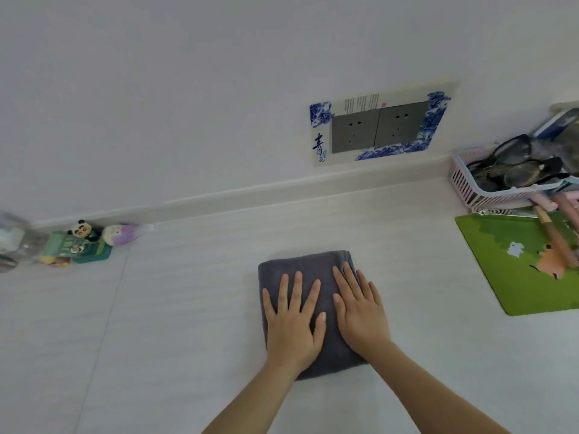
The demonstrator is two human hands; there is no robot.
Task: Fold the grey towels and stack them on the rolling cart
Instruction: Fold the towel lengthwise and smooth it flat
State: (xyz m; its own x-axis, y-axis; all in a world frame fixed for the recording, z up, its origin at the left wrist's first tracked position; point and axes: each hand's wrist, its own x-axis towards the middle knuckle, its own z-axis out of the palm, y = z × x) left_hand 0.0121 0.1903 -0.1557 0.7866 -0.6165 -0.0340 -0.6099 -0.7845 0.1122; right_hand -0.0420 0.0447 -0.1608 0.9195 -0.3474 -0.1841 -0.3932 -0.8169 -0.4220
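Both hands, left hand and right hand, press straight, spread fingers flat on the folded grey towel lying beneath them on the tabletop, apparently flattening the folds, gripping nothing.

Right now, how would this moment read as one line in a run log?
step: pressing fold flat | left hand: flat on towel | right hand: flat on towel | cart: unseen

We read one large dark-blue character, 青, on the blue-and-white decorative socket surround, far right. Its smaller print is too fine for us.
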